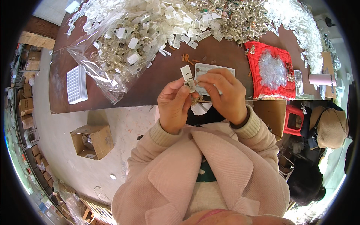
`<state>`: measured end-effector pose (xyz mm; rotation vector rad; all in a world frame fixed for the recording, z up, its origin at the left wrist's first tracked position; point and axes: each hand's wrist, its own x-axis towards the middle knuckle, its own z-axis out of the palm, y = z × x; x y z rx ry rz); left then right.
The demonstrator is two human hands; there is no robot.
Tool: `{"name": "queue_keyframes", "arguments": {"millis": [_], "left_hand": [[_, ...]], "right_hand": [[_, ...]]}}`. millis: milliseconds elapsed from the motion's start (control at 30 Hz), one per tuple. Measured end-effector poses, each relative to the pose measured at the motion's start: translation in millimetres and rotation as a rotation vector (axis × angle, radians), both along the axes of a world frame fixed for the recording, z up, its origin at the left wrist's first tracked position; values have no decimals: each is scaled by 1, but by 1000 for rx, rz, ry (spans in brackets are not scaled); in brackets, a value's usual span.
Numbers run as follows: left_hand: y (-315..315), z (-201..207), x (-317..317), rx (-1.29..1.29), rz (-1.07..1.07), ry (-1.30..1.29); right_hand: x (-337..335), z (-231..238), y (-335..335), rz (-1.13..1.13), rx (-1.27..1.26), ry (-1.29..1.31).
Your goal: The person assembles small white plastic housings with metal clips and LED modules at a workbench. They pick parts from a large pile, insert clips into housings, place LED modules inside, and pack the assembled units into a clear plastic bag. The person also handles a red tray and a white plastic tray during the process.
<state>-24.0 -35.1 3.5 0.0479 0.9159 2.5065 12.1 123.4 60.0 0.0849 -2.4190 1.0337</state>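
Observation:
My left hand (173, 103) is closed in a pinch on a small white plastic card (186, 72), which stands upright above its thumb and fingertips. A slim gold-coloured metal piece (196, 100) hangs beneath the fingers; whether it is joined to the card I cannot tell. Thumb and forefinger of my right hand (228, 95) are pinched together close to the card's lower end, and what they grip is too small to make out. Behind the right hand, partly covered by it, lies a whitish tray (231, 71) with round hollows.
Beyond my hands, a heap of white cards and metal trinkets (129, 56) spills around a clear plastic bag (84, 56). Stacked white dimpled trays (77, 85) stand at left. A red cloth (258, 90) at right carries clear plastic bits (273, 69). An open cardboard box (95, 142) sits on the floor.

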Motion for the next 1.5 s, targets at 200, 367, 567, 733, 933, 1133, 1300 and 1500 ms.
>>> {"name": "queue_keyframes", "arguments": {"millis": [200, 367, 567, 733, 933, 1133, 1300, 1500], "left_hand": [[2, 5, 6, -13, 40, 31], [3, 5, 10, -137, 15, -49], [7, 9, 7, -137, 5, -97], [7, 14, 8, -164, 10, -68], [-2, 13, 9, -96, -31, -103], [-2, 11, 8, -46, -97, -174], [-4, 5, 4, -54, -37, -224], [-12, -6, -7, -38, 11, -120]], "right_hand": [[7, 8, -9, 82, 144, 60], [9, 9, -3, 115, 188, 40], [10, 22, -1, 144, 63, -7], [15, 18, -11, 48, 43, 17], [19, 7, -11, 77, -21, 13], [8, 0, -15, 34, 80, 201], [4, -8, -21, 61, 98, 242], [-14, -32, 3, -154, 18, -17]]}}
